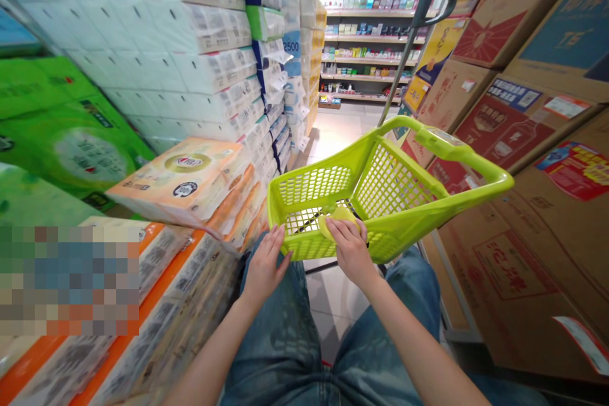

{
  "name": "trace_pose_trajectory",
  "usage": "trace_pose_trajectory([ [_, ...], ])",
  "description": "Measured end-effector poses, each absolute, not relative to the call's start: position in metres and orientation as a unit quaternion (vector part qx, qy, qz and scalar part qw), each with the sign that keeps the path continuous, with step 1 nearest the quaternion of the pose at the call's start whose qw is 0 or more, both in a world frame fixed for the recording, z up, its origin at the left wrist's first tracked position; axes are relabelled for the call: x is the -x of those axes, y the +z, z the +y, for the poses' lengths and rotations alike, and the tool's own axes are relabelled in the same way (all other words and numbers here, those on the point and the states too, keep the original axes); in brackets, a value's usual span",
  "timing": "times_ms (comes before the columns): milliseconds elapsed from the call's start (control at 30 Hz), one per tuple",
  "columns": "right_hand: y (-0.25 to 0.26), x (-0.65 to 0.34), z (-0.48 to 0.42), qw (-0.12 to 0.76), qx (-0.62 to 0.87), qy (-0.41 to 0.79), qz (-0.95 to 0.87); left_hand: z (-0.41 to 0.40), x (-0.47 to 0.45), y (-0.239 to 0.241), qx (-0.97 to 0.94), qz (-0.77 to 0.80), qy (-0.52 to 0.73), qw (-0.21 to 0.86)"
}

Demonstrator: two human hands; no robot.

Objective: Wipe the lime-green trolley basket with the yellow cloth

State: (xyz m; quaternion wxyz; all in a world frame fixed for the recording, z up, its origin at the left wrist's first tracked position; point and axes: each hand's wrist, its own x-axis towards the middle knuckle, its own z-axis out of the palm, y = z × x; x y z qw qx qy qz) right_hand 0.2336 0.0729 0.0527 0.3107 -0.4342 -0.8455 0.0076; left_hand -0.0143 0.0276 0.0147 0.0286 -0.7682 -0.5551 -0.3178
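Observation:
A lime-green plastic shopping basket [314, 181] with lattice sides is tilted in front of my knees. My left hand [266, 264] grips its near left corner, the fingers along the outside and the thumb by the lower edge. My right hand [351, 250] is closed on a yellow cloth [328, 228] and presses it over the near rim. Part of the cloth hangs inside the basket, and the palm hides the rest. A long metal pull rod with a dark grey handle [421, 22] rises from the basket's far side.
Stacked white tissue packs [209, 28] and an orange tissue pack [183, 171] line the left side. Cardboard cartons [518, 266] are piled close on the right. Ahead, a tiled floor [333, 130] leads to shelves of small goods [366, 35]. A blurred-out patch covers the lower left.

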Motion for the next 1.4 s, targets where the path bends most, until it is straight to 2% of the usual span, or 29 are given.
trace_pose_trajectory([
  [733,0.052,-0.241,0.063,0.333,0.438,0.009,-0.835,0.020,0.001,0.009,0.756,-0.555,-0.346,0.025],
  [1067,0.051,-0.259,0.065,0.288,0.433,-0.073,-0.851,0.024,-0.006,0.009,0.755,-0.564,-0.332,0.042],
  [1267,0.062,-0.322,0.078,0.318,0.545,-0.147,-0.762,0.020,-0.015,0.015,0.755,-0.586,-0.290,0.057],
  [1400,0.061,-0.294,0.074,0.313,0.603,-0.119,-0.724,0.018,-0.015,0.021,0.756,-0.592,-0.273,0.058],
])
